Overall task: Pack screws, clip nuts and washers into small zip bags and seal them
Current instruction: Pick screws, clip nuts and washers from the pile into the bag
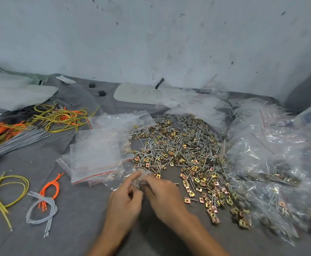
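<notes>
My left hand (126,199) and right hand (163,195) both pinch small zip bag (141,179), close before me, just beside hardware pile (178,145). Bag content blurred. Risk, I think: strip half pressed, parts spill; screw tip pierces plastic.

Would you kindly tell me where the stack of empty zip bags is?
In the head view, the stack of empty zip bags lies left of centre, at the left edge of the hardware pile and just beyond the left hand.
</notes>
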### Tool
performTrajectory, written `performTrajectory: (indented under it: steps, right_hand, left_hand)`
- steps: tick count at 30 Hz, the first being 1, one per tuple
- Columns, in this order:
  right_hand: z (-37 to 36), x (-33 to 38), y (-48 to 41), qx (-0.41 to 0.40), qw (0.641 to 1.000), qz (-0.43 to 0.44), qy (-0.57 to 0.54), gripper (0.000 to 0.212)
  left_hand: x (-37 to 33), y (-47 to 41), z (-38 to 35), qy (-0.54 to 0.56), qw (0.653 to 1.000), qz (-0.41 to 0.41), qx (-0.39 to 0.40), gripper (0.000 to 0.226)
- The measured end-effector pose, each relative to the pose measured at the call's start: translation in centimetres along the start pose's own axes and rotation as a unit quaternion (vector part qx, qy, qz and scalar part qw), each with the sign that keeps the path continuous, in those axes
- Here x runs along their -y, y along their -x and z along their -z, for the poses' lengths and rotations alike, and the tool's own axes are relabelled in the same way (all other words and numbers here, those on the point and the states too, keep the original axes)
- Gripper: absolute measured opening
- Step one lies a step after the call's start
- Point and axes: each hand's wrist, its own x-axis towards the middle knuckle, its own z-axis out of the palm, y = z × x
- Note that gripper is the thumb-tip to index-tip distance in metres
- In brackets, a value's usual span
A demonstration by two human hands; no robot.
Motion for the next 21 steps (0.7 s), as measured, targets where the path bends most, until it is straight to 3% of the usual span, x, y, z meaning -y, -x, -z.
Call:
performTrajectory:
  steps: [13, 17, 19, 21]
  right_hand:
    - [1.7, 0.2, -0.7, 0.073, 0.993, 0.077, 0.054, 0.025]
    - [3.3, -1.3, -1.1, -0.005, 0.996, 0.080, -0.040, 0.022]
    - [5.0, -3.2, -2.4, -0.061, 0.996, 0.037, -0.047, 0.019]
    - [7.1, -5.3, -4.6, -0.065, 0.998, -0.021, -0.014, 0.018]
  left_hand:
    - [0.3, 0.0, 0.1, 0.000, 1.000, -0.001, -0.005, 0.054]
    - [-0.1, 0.0, 0.1, -0.018, 1.000, 0.004, -0.009, 0.055]
    - [-0.3, 0.1, 0.0, -0.016, 1.000, 0.008, -0.008, 0.053]
    - [-0.5, 0.2, 0.0, -0.013, 1.000, 0.009, -0.007, 0.051]
